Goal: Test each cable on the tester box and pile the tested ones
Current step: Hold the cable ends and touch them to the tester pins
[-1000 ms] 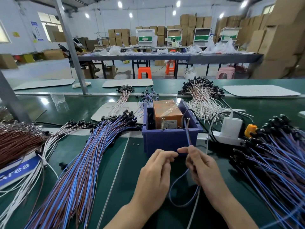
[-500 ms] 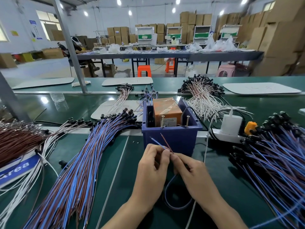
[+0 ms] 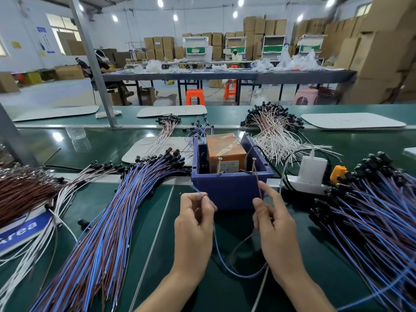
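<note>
The tester is a blue box (image 3: pixel 229 190) holding an orange block (image 3: pixel 225 149), with two upright screws (image 3: pixel 219 166) on its near rim. One cable's two wires are spread apart in front of it. My left hand (image 3: pixel 194 224) pinches the blue wire (image 3: pixel 216 242), whose tip points up and left. My right hand (image 3: pixel 273 224) pinches the brown wire (image 3: pixel 258 185), whose tip reaches up to the right screw (image 3: pixel 254 165). The cable's loop hangs between my wrists.
A big fan of blue and brown cables (image 3: pixel 108 221) lies left; another heap (image 3: pixel 371 217) lies right. White cables (image 3: pixel 274 134) sit behind the box. A white power strip with charger (image 3: pixel 311 174) is right of the box. Brown and white bundles (image 3: pixel 24 190) lie far left.
My hands were together splitting the wire ends half a second ago. They have moved apart, the right one lifting the brown wire to the right screw, the left one carrying the blue wire leftward.
</note>
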Available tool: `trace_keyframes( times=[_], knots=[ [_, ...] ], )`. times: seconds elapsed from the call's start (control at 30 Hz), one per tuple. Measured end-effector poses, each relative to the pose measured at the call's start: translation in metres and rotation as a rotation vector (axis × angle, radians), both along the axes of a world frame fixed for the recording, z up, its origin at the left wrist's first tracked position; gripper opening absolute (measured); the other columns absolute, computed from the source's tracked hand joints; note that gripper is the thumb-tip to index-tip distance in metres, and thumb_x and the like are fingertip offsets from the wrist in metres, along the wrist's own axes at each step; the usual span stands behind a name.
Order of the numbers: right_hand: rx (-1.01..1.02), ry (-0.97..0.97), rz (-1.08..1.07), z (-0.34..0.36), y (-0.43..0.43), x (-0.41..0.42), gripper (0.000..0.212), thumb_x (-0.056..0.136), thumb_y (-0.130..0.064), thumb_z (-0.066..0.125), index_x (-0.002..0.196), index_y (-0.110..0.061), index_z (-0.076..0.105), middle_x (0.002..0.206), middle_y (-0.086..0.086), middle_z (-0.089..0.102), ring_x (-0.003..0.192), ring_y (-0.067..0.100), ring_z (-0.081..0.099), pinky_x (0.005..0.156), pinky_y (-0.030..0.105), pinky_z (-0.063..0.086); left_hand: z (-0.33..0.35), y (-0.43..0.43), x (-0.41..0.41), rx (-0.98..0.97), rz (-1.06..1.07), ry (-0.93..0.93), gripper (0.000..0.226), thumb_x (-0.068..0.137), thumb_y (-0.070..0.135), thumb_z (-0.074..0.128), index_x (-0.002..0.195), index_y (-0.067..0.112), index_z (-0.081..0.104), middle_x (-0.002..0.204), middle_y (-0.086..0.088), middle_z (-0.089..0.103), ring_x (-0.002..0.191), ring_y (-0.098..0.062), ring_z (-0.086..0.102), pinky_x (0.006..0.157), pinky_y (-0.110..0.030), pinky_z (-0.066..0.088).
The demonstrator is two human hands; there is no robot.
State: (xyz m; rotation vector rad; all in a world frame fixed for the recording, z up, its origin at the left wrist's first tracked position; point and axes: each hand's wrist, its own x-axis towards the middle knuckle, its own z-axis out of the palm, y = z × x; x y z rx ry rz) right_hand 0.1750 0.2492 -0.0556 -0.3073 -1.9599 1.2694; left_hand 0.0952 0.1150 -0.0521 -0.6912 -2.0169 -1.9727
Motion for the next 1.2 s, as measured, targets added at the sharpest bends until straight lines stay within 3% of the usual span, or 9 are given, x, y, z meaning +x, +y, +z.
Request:
trace_keyframes(
  times=[0.13,0.23,0.33,0.43,0.53,0.77,0.9,1.03,1.2],
  knots=[
    [0.029,0.036,-0.082,0.002,-0.0007,0.0038,0.03,0.105,-0.047,0.038,0.124,-0.071,0.037,0.053,-0.013,0.047,0.045,0.002,0.039,0.043,0.015,0.032,-0.001,-0.0021,-0.0009,-0.037,0.04,0.073,0.016,0.101,0.041,0.047,0.109,0.044,0.06,0.071,0.008,0.056,0.057,-0.008,0.045,0.052,-0.02,0.039],
    [0.054,0.035,-0.106,0.0039,0.0013,0.0047,0.052,0.109,-0.027,0.035,0.115,-0.079,0.036,0.058,-0.014,0.048,0.048,0.002,0.041,0.046,0.015,0.034,-0.0019,-0.0023,-0.0035,-0.062,0.079,0.093,0.031,0.105,0.025,0.044,0.129,0.035,0.061,0.079,0.014,0.052,0.061,-0.009,0.044,0.058,-0.016,0.037],
    [0.069,0.012,-0.117,0.0027,0.0038,0.0049,0.059,0.108,-0.02,0.035,0.114,-0.079,0.036,0.062,-0.015,0.052,0.049,0.003,0.042,0.048,0.016,0.035,-0.0014,-0.0019,-0.0044,-0.081,0.097,0.087,0.037,0.105,0.016,0.043,0.137,0.027,0.057,0.088,0.012,0.052,0.07,-0.012,0.049,0.066,-0.016,0.041],
    [0.087,0.006,-0.131,0.0006,0.0044,0.004,0.051,0.107,-0.023,0.036,0.119,-0.073,0.036,0.06,-0.013,0.052,0.047,0.003,0.043,0.045,0.016,0.034,-0.0003,-0.0017,-0.0038,-0.066,0.099,0.065,0.032,0.105,0.018,0.046,0.132,0.034,0.054,0.091,0.015,0.062,0.069,-0.01,0.055,0.064,-0.012,0.042],
    [0.105,0.008,-0.147,0.0003,0.0039,0.0029,0.044,0.107,-0.026,0.037,0.121,-0.068,0.036,0.062,-0.01,0.055,0.047,0.004,0.045,0.046,0.015,0.035,0.0008,-0.0019,-0.0032,-0.057,0.078,0.034,0.02,0.104,0.025,0.05,0.114,0.041,0.055,0.094,0.019,0.067,0.08,-0.008,0.063,0.068,-0.011,0.045],
    [0.075,-0.001,-0.135,-0.0018,0.0027,-0.0009,0.029,0.105,-0.037,0.035,0.129,-0.051,0.044,0.069,-0.005,0.061,0.051,0.007,0.05,0.052,0.013,0.04,0.0007,0.0003,-0.004,-0.039,0.047,-0.035,0.012,0.1,0.023,0.058,0.099,0.035,0.061,0.086,0.017,0.071,0.081,-0.004,0.067,0.068,-0.007,0.044],
    [0.075,-0.01,-0.111,-0.0024,0.0008,-0.0016,0.028,0.106,-0.038,0.033,0.129,-0.05,0.043,0.072,-0.006,0.063,0.055,0.009,0.053,0.054,0.015,0.041,-0.0002,-0.0006,-0.0046,-0.028,0.039,-0.053,0.013,0.1,0.024,0.059,0.098,0.036,0.06,0.084,0.01,0.069,0.075,-0.011,0.064,0.065,-0.01,0.046],
    [0.085,-0.013,-0.089,-0.0022,-0.0002,-0.0023,0.033,0.101,-0.047,0.029,0.131,-0.047,0.042,0.074,-0.006,0.063,0.055,0.009,0.053,0.056,0.014,0.04,-0.0021,-0.0002,-0.0054,-0.029,0.027,-0.06,0.011,0.1,0.026,0.058,0.097,0.037,0.059,0.081,0.003,0.067,0.072,-0.018,0.062,0.065,-0.026,0.051],
    [0.091,-0.004,-0.073,-0.0013,-0.0005,-0.001,0.03,0.102,-0.044,0.03,0.126,-0.058,0.041,0.075,-0.005,0.063,0.052,0.007,0.05,0.054,0.013,0.038,-0.0032,0.0,-0.0062,-0.036,0.022,-0.06,0.007,0.097,0.03,0.057,0.097,0.036,0.059,0.08,0.003,0.067,0.072,-0.019,0.062,0.067,-0.03,0.052]
  ],
)
